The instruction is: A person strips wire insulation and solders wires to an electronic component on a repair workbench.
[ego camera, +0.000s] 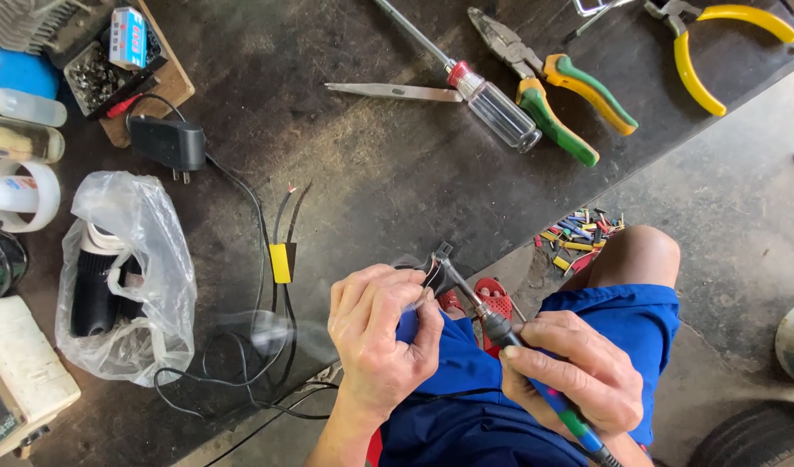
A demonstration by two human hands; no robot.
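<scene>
While the dark worktop (388, 173) fills the upper frame, a plastic bag (124, 277) lies at left, pliers (557, 86) and a screwdriver (466, 78) at top. Low in the frame, the left hand (381, 337) pinches a small black part (436, 270); the right hand (578, 372) grips a soldering iron (535, 380), its tip touching that part.

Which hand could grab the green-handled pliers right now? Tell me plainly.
Probably neither. The left hand pinches a small black part, the right hand holds a soldering iron; the pliers lie unobstructed on the table.
</scene>
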